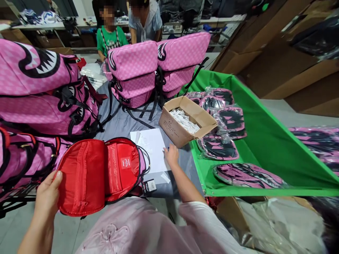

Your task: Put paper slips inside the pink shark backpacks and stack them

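Note:
An open pink backpack lies in front of me with its red lining showing. My left hand grips the edge of its unzipped flap at the lower left. My right hand rests palm down on the grey table, fingers apart, touching the right edge of a stack of white paper sheets. Just beyond that hand stands an open cardboard box with white packets inside. A small hang tag dangles from the backpack.
Pink shark-mouth backpacks are piled at the left and stand upright at the back. A green fabric bin on the right holds several bagged pink pouches. Two people stand behind the table. Cardboard cartons rise at the far right.

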`<action>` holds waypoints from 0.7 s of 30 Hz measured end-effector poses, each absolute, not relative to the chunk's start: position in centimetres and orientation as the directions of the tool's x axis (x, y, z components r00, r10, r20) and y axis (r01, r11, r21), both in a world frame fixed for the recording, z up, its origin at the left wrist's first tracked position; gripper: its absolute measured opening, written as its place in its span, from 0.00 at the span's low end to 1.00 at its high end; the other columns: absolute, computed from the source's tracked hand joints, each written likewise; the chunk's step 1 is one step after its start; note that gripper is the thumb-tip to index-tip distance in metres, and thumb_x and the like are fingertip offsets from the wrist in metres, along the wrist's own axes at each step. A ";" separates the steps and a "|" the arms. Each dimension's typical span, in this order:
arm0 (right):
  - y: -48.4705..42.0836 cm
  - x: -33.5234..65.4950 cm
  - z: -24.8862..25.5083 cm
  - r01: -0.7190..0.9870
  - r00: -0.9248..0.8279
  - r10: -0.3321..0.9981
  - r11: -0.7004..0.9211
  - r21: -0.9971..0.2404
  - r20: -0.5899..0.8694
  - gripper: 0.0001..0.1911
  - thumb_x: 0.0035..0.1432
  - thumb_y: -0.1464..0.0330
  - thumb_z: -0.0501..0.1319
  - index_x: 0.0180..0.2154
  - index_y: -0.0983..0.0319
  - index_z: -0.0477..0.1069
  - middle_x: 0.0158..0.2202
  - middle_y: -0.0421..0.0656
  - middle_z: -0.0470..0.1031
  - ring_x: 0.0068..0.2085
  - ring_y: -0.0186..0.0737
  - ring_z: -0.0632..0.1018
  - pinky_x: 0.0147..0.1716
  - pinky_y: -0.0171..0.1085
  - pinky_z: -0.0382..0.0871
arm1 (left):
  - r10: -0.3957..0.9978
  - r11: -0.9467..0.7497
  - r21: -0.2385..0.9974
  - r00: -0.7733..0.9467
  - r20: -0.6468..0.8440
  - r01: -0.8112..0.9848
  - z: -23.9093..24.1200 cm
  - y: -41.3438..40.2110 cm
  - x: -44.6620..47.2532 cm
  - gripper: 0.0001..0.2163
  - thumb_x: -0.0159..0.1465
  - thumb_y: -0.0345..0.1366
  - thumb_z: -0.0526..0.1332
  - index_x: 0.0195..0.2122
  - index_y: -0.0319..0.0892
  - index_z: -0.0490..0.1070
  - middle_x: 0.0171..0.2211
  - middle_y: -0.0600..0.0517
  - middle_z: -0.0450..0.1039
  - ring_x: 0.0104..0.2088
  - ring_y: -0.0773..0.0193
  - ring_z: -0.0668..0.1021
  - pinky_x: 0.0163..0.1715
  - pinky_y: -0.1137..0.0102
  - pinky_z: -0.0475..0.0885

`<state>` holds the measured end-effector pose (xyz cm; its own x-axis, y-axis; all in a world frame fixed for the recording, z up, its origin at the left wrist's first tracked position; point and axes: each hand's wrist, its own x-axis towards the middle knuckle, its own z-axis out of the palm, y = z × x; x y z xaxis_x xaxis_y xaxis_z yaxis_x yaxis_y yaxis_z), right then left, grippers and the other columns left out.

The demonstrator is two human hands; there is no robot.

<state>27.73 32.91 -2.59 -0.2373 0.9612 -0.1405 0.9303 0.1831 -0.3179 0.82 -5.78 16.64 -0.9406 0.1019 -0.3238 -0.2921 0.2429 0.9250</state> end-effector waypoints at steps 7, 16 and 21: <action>34.4 26.4 -6.7 0.955 -0.130 0.922 0.019 -0.295 -0.364 0.18 0.64 0.58 0.63 0.49 0.63 0.74 0.43 0.52 0.80 0.43 0.47 0.80 0.39 0.38 0.67 | 0.067 0.227 0.925 -0.943 -0.327 -0.305 17.9 -5.5 1.8 0.16 0.40 0.39 0.72 0.33 0.50 0.76 0.26 0.59 0.79 0.31 0.55 0.82 0.26 0.66 0.77; 33.2 25.8 -6.0 0.940 -0.300 0.931 0.251 -0.229 -0.211 0.17 0.70 0.71 0.50 0.47 0.68 0.77 0.44 0.59 0.79 0.44 0.47 0.79 0.46 0.42 0.61 | 0.040 0.240 0.930 -0.954 -0.296 -0.278 17.6 -5.5 1.8 0.16 0.40 0.39 0.71 0.32 0.49 0.75 0.23 0.59 0.77 0.31 0.54 0.82 0.27 0.65 0.77; 32.2 26.2 -6.3 0.877 -0.453 0.891 0.437 -0.201 -0.038 0.16 0.67 0.75 0.51 0.46 0.66 0.78 0.57 0.59 0.72 0.53 0.50 0.71 0.53 0.47 0.53 | 0.063 0.248 0.930 -0.954 -0.294 -0.270 17.4 -5.8 1.6 0.16 0.41 0.39 0.71 0.33 0.49 0.75 0.24 0.60 0.77 0.31 0.55 0.81 0.28 0.65 0.77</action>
<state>26.16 32.19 -6.35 -0.4525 0.8910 -0.0378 0.8768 0.4368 -0.2009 1.57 -5.81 17.42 -0.9537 0.0635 -0.2940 -0.2703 0.2478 0.9303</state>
